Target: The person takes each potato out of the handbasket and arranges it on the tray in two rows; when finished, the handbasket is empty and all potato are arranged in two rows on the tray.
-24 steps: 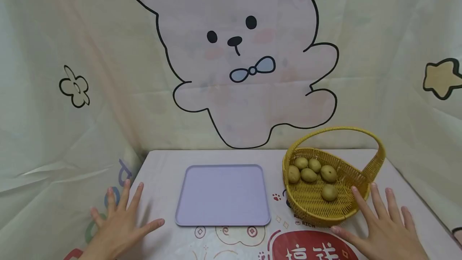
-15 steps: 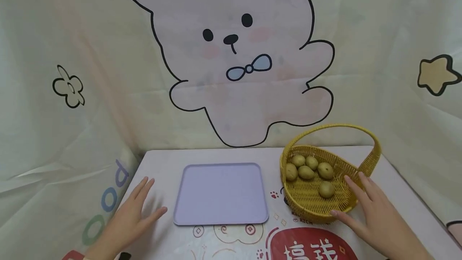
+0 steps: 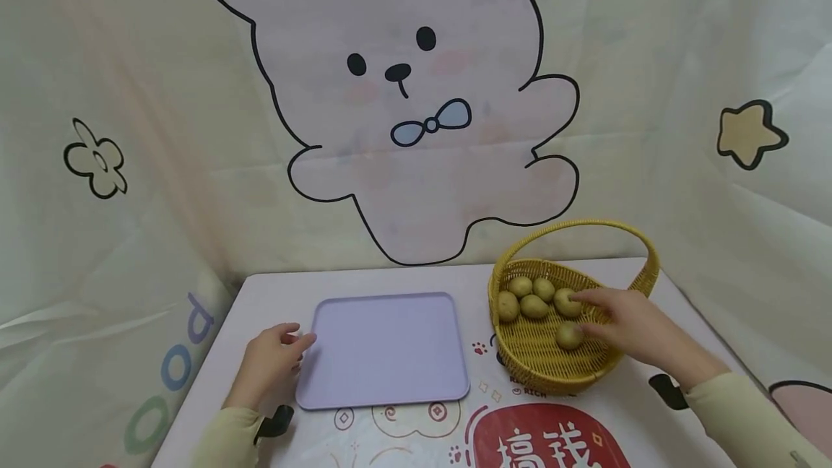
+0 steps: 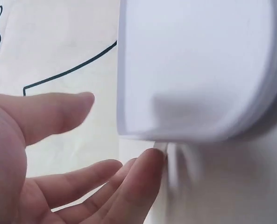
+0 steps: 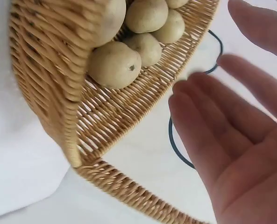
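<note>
My left hand (image 3: 268,361) is at the left edge of the lavender tray (image 3: 383,352), fingers loosely bent. In the left wrist view, the thumb stands apart from the fingers (image 4: 138,186), which are close to the tray's rim (image 4: 122,93); contact is hard to tell. Over the right side of the yellow wicker basket (image 3: 552,378), my right hand (image 3: 633,327) reaches in, thumb and fingers spread. Its thumb appears near a lone potato (image 3: 569,336), its fingertips near another potato (image 3: 567,302). The right wrist view has the hand (image 5: 241,135) holding nothing beside several potatoes (image 5: 115,65).
The basket's tall handle (image 3: 585,224) arches above its far side. A white printed cloth (image 3: 390,446) covers the table, with a red printed patch (image 3: 546,439) at the front. Hanging fabric with a cartoon bear (image 3: 422,179) encloses the back and sides.
Both hands have moved forward: the left to the tray's left edge, its fingers bending, the right in over the basket. The scene has shifted left in the head view.
</note>
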### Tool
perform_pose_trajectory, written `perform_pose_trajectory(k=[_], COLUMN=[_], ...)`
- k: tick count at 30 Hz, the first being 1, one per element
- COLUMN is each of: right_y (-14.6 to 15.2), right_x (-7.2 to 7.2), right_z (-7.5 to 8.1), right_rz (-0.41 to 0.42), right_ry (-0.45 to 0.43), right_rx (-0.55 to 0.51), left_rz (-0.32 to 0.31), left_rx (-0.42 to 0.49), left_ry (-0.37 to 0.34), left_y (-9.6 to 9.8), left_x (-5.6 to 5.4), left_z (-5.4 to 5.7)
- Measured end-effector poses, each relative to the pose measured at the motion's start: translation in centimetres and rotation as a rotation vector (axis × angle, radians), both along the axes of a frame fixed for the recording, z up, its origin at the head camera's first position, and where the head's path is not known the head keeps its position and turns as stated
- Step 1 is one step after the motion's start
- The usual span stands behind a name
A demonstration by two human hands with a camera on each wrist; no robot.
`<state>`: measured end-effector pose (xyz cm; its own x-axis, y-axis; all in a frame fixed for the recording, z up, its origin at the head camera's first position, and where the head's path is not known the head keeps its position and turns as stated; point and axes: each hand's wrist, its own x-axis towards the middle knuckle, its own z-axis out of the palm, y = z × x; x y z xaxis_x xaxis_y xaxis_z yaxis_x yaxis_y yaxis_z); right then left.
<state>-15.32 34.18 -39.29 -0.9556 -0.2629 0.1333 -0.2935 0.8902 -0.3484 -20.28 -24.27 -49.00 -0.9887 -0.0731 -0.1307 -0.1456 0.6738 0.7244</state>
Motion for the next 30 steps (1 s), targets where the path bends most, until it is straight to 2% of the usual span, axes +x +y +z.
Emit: perform_pose_trajectory(k=[5, 9, 16, 23, 28, 30], right_y=[-0.5, -0.6, -0.5, -0.6, -0.8, -0.7], right_x=[-2.1, -3.6, -5.4, -6.0, -5.5, -5.3], right_z=[0.3, 0.5, 0.2, -0.7, -1.7, -2.1], right_rz=[0.032, 0.023, 0.017, -0.017, -0.059, -0.049], right_ry=[-0.138, -0.239, -0.349, -0.434, -0.488, -0.488], right_rx=[0.033, 0.049, 0.031, 0.015, 0.039, 0.064], left_rz=[0.040, 0.044, 0.031, 0.039, 0.056, 0.069], left_rx=[0.070, 0.076, 0.110, 0.186, 0.222, 0.240], left_ry=[-0.041, -0.059, -0.063, -0.077, -0.101, -0.105], left_y=[0.1, -0.1, -0.7, -1.1, -1.2, -1.2], left_x=[-1.0, -1.6, -1.7, -1.6, -1.3, -1.2], left_z=[-0.8, -0.7, -0.3, -0.5, -1.2, -1.5])
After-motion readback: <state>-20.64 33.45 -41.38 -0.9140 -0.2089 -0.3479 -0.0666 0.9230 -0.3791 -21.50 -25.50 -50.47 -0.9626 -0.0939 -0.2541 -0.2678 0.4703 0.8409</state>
